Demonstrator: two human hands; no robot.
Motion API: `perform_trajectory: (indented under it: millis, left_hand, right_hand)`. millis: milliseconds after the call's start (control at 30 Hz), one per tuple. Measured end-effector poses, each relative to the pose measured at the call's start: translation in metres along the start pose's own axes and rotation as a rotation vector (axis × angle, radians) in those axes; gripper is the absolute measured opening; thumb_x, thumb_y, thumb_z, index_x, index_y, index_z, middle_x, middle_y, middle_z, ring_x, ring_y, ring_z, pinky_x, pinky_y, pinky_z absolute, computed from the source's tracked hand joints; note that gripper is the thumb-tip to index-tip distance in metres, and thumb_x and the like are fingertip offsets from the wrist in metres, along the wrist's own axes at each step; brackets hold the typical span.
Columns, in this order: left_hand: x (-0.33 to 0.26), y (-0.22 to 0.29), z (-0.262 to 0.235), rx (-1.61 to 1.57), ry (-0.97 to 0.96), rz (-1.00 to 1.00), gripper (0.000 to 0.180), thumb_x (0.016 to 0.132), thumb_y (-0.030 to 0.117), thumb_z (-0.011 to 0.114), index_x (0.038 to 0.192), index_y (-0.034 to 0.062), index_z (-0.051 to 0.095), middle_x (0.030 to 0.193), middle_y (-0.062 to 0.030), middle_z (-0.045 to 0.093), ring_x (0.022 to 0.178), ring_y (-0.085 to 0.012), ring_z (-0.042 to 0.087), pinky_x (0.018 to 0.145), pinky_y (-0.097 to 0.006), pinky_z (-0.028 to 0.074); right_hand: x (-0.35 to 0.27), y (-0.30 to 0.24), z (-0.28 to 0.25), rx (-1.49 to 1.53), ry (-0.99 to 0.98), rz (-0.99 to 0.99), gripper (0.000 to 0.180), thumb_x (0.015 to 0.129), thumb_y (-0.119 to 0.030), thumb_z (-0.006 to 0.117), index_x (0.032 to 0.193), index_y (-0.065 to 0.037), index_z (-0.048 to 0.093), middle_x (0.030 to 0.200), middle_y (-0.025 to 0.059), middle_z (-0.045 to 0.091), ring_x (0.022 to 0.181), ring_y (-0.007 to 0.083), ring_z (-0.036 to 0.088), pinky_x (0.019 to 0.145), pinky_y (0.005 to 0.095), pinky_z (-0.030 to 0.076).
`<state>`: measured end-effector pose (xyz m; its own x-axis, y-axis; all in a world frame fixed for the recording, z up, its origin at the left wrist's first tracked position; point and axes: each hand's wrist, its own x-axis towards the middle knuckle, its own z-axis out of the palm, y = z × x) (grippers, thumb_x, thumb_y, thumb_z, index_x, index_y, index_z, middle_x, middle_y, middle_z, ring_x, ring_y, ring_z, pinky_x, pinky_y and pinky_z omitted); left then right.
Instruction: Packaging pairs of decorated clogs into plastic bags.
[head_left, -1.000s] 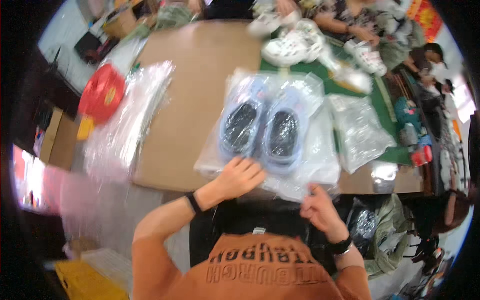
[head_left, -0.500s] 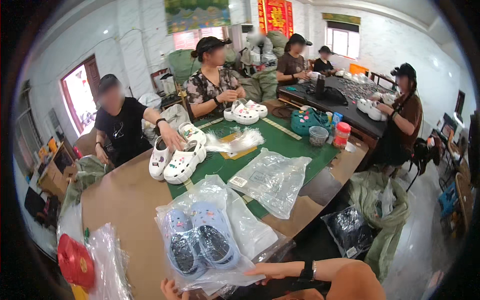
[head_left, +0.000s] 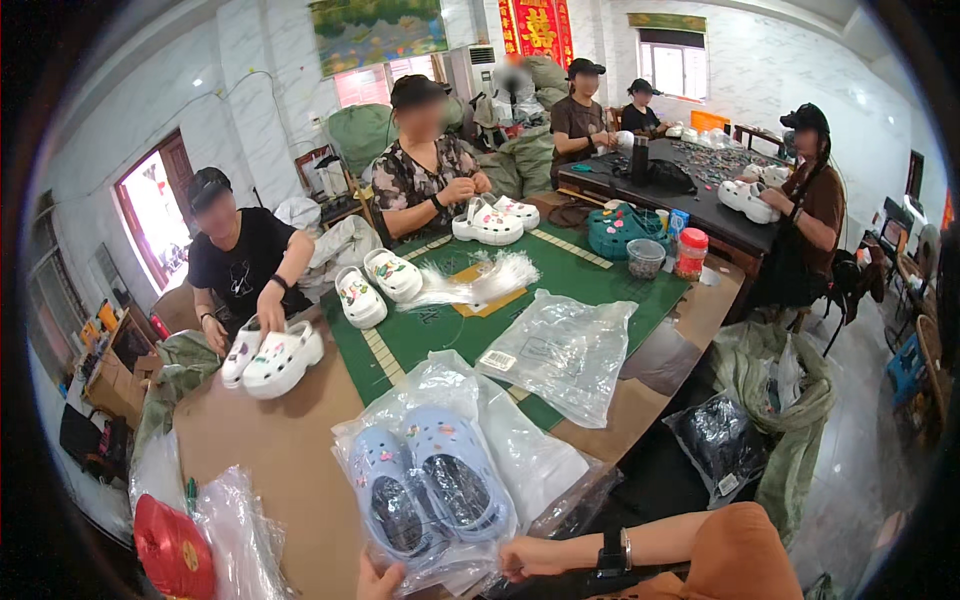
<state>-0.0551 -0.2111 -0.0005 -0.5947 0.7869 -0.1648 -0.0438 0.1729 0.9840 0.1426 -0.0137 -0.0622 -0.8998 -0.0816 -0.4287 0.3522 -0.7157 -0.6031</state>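
1. The counter (head_left: 290, 450) is the biggest thing here, brown at the near left and covered by a green mat (head_left: 560, 280) farther out, with other people seated along its far and right edges handling white clogs.
2. A heap of clear plastic bags (head_left: 560, 345) lies on the mat, right of and beyond the near work.
3. A clear bag (head_left: 440, 400) holding a pair of pale blue clogs (head_left: 430, 485) lies at the near edge of the counter. The clogs sit side by side, soles up, their long axis running from near to far with a slight lean to the left.
4. The right hand (head_left: 525, 557) pinches the near right corner of that bag, fingers closed on the plastic; the clogs lie just to its far left.
5. The left hand (head_left: 378, 582) shows only at the bottom edge, touching the near end of the bag; whether it grips or merely rests I cannot tell. It sits almost directly under the clogs, nearer than the right.
6. A red object (head_left: 172, 550) lies at the near left beside more plastic.
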Motion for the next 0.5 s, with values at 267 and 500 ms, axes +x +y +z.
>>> perform_trajectory:
  millis: [267, 500]
  left_hand:
    - [0.011, -0.057, -0.031, -0.273, 0.001, -0.314, 0.049, 0.084, 0.015, 0.056, 0.128, 0.0064, 0.036, 0.088, -0.0028, 0.056, 0.074, -0.0135, 0.056, 0.06, -0.026, 0.047]
    - [0.04, -0.044, -0.066, -0.364, -0.119, -0.469, 0.026, 0.087, 0.024, 0.053, 0.105, 0.0043, 0.054, 0.09, -0.0063, 0.059, 0.073, -0.0175, 0.056, 0.056, -0.031, 0.045]
  right_hand:
    - [-0.007, -0.038, 0.039, -0.288, 0.095, 0.176, 0.053, 0.079, -0.062, 0.049, 0.055, -0.017, 0.037, 0.049, -0.0036, 0.028, 0.043, 0.0106, 0.028, 0.043, 0.0254, 0.023]
    - [0.0, -0.08, 0.044, -1.089, -0.114, -0.301, 0.051, 0.092, -0.044, 0.036, 0.11, 0.001, 0.052, 0.1, 0.0116, 0.057, 0.09, 0.0218, 0.048, 0.08, 0.0376, 0.039]
